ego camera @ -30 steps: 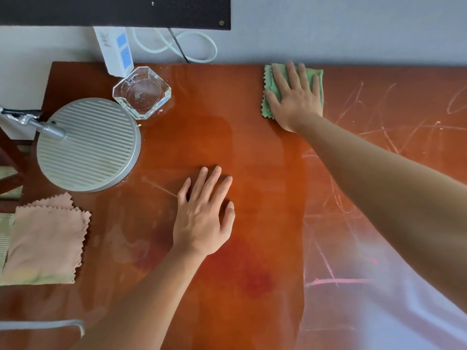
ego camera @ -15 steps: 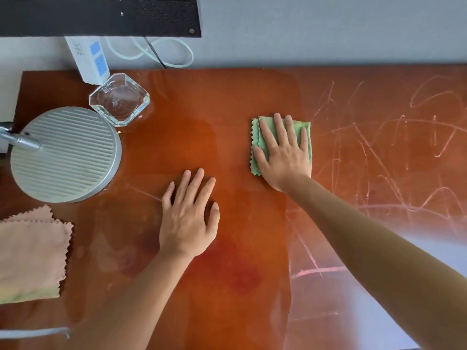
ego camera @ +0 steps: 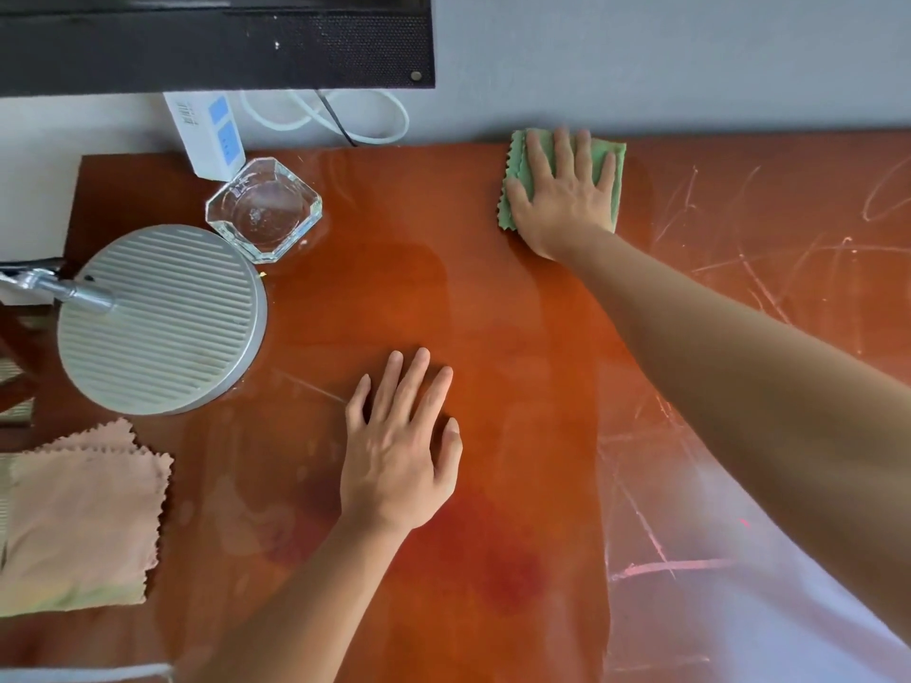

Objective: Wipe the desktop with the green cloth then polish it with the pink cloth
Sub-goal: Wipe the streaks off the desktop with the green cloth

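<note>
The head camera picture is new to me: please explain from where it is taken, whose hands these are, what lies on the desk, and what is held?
No machine here: a person works with bare hands, and one wide camera on the person's head looks down at them. The right hand lies flat on the green cloth at the far edge of the desktop, pressing it to wipe rather than closing a grip on it. The left hand rests flat and empty on the wood. On the left stand a round grey ribbed lamp base and a glass ashtray; the pink cloth waits folded at the near left edge. White scribble marks cover the right part.
</note>
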A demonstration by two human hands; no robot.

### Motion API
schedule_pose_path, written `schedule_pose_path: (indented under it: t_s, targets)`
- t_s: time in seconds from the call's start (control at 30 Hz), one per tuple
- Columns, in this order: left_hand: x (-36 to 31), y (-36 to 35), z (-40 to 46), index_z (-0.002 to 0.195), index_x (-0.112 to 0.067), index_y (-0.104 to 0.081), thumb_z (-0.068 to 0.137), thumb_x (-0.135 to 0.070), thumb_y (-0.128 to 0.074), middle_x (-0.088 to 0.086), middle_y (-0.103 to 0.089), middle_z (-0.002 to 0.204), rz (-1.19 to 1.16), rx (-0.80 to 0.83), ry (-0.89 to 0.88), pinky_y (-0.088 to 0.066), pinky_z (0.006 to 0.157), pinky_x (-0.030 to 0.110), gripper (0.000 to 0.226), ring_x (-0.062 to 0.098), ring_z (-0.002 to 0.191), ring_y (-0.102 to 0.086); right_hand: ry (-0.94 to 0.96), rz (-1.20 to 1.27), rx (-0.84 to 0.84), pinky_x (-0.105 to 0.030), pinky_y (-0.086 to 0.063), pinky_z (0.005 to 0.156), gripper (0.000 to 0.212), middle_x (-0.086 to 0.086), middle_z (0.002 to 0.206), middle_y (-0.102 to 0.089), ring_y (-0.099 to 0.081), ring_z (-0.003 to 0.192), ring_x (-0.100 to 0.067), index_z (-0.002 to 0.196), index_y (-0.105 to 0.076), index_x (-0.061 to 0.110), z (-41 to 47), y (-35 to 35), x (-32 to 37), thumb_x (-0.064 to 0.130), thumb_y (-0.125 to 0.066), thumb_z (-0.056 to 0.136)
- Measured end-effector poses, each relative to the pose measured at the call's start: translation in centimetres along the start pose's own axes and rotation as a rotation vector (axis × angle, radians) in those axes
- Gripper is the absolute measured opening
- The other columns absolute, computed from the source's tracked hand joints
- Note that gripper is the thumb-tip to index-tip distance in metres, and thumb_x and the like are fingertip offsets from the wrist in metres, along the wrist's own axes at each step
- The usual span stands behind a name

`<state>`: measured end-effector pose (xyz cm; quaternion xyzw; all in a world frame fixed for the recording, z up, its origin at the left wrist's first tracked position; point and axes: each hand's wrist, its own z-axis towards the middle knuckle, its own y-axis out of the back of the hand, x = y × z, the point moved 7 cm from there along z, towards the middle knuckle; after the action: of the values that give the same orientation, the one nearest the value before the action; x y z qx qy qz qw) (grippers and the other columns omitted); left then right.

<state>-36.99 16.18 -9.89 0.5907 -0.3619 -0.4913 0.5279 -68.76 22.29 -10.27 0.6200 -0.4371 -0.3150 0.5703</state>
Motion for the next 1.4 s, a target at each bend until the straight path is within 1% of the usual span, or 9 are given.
schedule_pose_path:
  t_s: [0.13,0.3,0.4,0.57,0.7,0.97,1.1,1.23,1.4]
  targets:
    - [0.0,0.1,0.0,0.149,-0.024,-0.046,0.102,-0.044,-0.035,0.003,-0.034,0.163,0.001,-0.004,0.001,-0.022,0.122,0.053,0.053,0.026,0.153,-0.026,0.082,-0.011,0.012,-0.055,0.009,0.120,0.070,-0.004,0.168,0.002,0.009,0.153,-0.029,0.159,-0.002,0.030,0.2,-0.1,2.9,0.060,-0.008,0.096]
    - [0.0,0.2,0.0,0.149,-0.023,-0.049,0.102,-0.045,-0.033,0.004,-0.036,0.163,-0.005,-0.006,0.008,-0.023,0.121,0.055,0.054,0.027,0.153,-0.027,0.138,-0.016,0.046,-0.051,0.009,0.122,0.069,0.000,0.168,0.002,0.009,0.153,-0.023,0.158,-0.003,0.035,0.4,0.4,0.7,0.062,-0.007,0.095]
    - [-0.1,0.4,0.1,0.148,-0.022,-0.049,0.102,-0.046,-0.031,0.004,-0.036,0.162,-0.011,-0.002,0.012,-0.023,0.121,0.055,0.055,0.027,0.152,-0.028,0.069,-0.004,0.039,-0.051,0.009,0.122,0.069,0.001,0.168,0.002,0.009,0.153,-0.022,0.158,-0.003,0.037,0.5,0.7,-2.5,0.063,-0.008,0.095]
    - [-0.2,0.6,0.1,0.148,-0.021,-0.050,0.101,-0.043,-0.034,0.004,-0.036,0.162,-0.012,0.000,0.017,-0.021,0.122,0.053,0.054,0.027,0.152,-0.028,-0.016,-0.007,0.042,-0.050,0.008,0.122,0.070,0.003,0.168,0.003,0.011,0.153,-0.020,0.158,-0.001,0.038,0.2,1.1,-7.7,0.065,-0.007,0.094]
    - [-0.2,0.6,0.1,0.149,-0.021,-0.050,0.101,-0.044,-0.034,0.004,-0.035,0.162,-0.006,0.005,0.023,-0.020,0.122,0.053,0.055,0.027,0.153,-0.027,-0.055,-0.011,0.023,-0.050,0.006,0.122,0.070,0.002,0.168,0.003,0.010,0.153,-0.021,0.158,0.001,0.038,-0.7,1.2,-9.9,0.065,-0.007,0.094]
    - [-0.3,0.6,0.1,0.150,-0.022,-0.048,0.101,-0.042,-0.038,0.004,-0.034,0.163,0.003,0.036,0.040,-0.017,0.123,0.052,0.054,0.026,0.153,-0.025,-0.072,-0.020,0.024,-0.051,0.006,0.122,0.070,-0.001,0.168,0.004,0.010,0.153,-0.024,0.159,0.003,0.034,-8.8,0.1,-9.4,0.064,-0.004,0.096]
    - [-0.2,0.6,0.1,0.149,-0.021,-0.049,0.101,-0.043,-0.035,0.006,-0.035,0.162,0.003,0.018,0.036,-0.017,0.122,0.053,0.055,0.027,0.153,-0.026,-0.080,-0.025,0.029,-0.051,0.007,0.122,0.069,-0.002,0.168,0.005,0.011,0.153,-0.025,0.159,0.003,0.032,-11.2,-0.4,-8.5,0.063,-0.006,0.098]
    - [-0.4,0.7,0.2,0.149,-0.020,-0.049,0.101,-0.043,-0.035,0.006,-0.037,0.162,-0.012,-0.009,0.026,-0.018,0.122,0.053,0.055,0.028,0.153,-0.027,-0.075,-0.046,0.010,-0.052,0.005,0.122,0.070,-0.003,0.168,0.002,0.009,0.153,-0.025,0.159,0.001,0.032,-11.3,-0.6,-8.5,0.064,-0.004,0.097]
    - [-0.3,0.7,-0.1,0.148,-0.020,-0.050,0.101,-0.041,-0.038,0.006,-0.037,0.162,-0.005,-0.022,0.020,-0.017,0.122,0.052,0.053,0.028,0.152,-0.028,-0.041,-0.022,0.040,-0.052,0.006,0.122,0.073,-0.001,0.168,0.002,0.009,0.153,-0.023,0.158,-0.001,0.035,-6.5,0.2,-8.8,0.065,-0.004,0.092]
